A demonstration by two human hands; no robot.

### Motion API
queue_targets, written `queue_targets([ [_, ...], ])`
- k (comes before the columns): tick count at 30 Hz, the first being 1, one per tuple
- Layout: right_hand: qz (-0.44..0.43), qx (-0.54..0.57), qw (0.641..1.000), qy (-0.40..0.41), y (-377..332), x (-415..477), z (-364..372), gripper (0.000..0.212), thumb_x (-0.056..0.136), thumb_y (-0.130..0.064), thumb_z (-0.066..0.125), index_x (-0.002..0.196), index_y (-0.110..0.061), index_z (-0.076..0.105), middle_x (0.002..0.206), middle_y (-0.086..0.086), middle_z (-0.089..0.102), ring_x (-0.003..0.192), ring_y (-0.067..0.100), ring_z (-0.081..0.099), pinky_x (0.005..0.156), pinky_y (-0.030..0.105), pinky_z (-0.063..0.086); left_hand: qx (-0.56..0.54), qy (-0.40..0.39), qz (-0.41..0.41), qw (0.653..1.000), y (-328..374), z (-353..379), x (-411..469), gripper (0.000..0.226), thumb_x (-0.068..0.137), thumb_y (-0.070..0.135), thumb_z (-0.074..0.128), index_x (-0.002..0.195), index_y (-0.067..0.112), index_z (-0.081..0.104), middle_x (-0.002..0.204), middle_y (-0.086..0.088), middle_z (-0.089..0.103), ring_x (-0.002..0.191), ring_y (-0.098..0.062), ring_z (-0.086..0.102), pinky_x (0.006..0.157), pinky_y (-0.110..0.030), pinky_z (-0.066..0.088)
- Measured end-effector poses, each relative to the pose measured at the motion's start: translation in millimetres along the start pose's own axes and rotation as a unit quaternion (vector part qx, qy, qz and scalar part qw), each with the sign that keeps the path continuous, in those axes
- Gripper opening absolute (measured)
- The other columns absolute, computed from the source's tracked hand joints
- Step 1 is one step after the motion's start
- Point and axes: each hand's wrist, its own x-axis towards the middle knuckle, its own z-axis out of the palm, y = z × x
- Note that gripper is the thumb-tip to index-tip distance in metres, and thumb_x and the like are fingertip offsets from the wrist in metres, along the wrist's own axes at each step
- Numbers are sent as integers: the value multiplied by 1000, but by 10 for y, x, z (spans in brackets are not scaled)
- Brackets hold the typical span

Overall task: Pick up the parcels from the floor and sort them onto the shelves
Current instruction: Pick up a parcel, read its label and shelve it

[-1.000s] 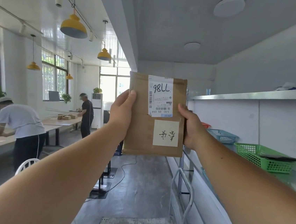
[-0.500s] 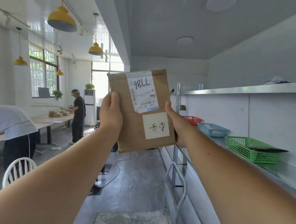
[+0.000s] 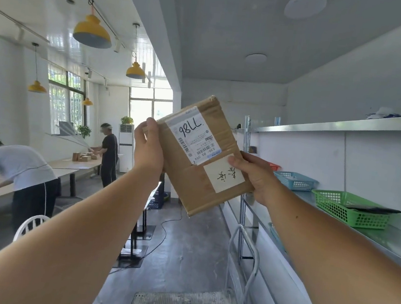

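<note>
Since a second ago the parcel [image 3: 186,185] has gone from upright to tipped well over, its top edge leaning left and its lower corner swung toward the shelving, and more of the shelves now shows on the right. It is a flat brown cardboard parcel held up in the air in front of the person. The printed label [image 3: 195,141] has "98LL" written on it by hand, and a white note [image 3: 224,176] is stuck just below. Both hands have it: the left grip [image 3: 148,151] is curled round the upper left edge, and the right grip [image 3: 253,177] clamps the lower right edge with its thumb lying across the corner of the note. So the pick-up of this parcel looks done, while the placing is not, since it touches no shelf yet. To the right, the middle shelf [image 3: 395,244] carries a green basket [image 3: 337,208] with a dark flat thing in it, then a blue basket [image 3: 295,180] and a red basket [image 3: 275,166] further along. Whether that dark thing is a sorted parcel I cannot tell. Below the hands stands a trolley [image 3: 246,243] on the grey floor [image 3: 184,249]. No other parcels show on the floor, so how many are left is unclear. Far left, two people work at a long bench [image 3: 69,165].
</note>
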Motion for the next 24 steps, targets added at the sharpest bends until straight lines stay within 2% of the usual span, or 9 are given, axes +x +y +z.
queue_targets([
  [2,-22,6,999,43,-32,24,22,130,20,-65,103,135,-12,72,118,14,82,109,34,79,101,56,61,-29,11,-6,1000,11,19,-10,40,99,73,34,132,52,41,108,12,57,95,-12,57,65,-35,49],
  [6,-53,24,989,139,-126,-29,139,117,25,-65,100,127,-17,67,133,12,71,108,31,76,95,52,64,-89,76,-29,993,-40,66,-36,27,104,61,40,127,46,42,105,12,58,93,-10,55,65,-32,40],
  [9,-41,61,985,156,-185,-81,243,130,40,-60,103,151,-19,50,142,13,67,105,25,75,86,44,66,-129,124,-39,983,-124,109,-74,32,108,55,41,135,39,46,103,13,58,92,-7,54,65,-30,36],
  [12,-19,121,982,143,-192,-82,314,142,56,-48,103,168,-25,20,155,10,53,121,32,70,100,54,61,-156,165,-61,972,-173,110,-109,46,110,52,39,150,31,48,100,13,59,90,-7,55,66,-28,37],
  [14,-10,165,977,133,-149,-75,320,124,67,-39,101,165,-20,29,141,2,64,117,30,74,93,51,64,-172,182,-79,965,-182,99,-111,48,109,51,39,149,27,49,98,10,60,94,-14,60,72,-31,41],
  [16,-11,136,986,95,-158,-91,341,70,75,-39,95,135,-23,62,106,-12,84,99,16,80,70,39,64,-202,188,-98,956,-173,100,-127,50,109,53,39,149,26,50,99,7,62,102,-22,63,83,-37,44],
  [18,-10,104,993,49,-128,-124,354,55,70,-43,95,117,-34,67,91,-23,83,91,4,77,77,42,58,-236,189,-120,946,-177,111,-151,54,108,55,38,152,27,49,102,5,65,100,-21,64,81,-39,48],
  [21,45,90,995,-10,-83,-152,377,111,46,-52,101,146,-43,53,141,-10,71,132,27,59,108,82,36,-277,194,-148,929,-182,135,-175,60,107,60,37,156,28,48,126,-2,69,116,-32,66,102,-54,55],
  [24,161,97,979,-79,-40,-224,416,126,45,-53,100,157,-39,44,171,8,37,152,51,35,90,85,48,-302,193,-167,919,-194,141,-202,62,105,65,37,158,33,44,138,-2,66,122,-35,64,107,-62,54],
])
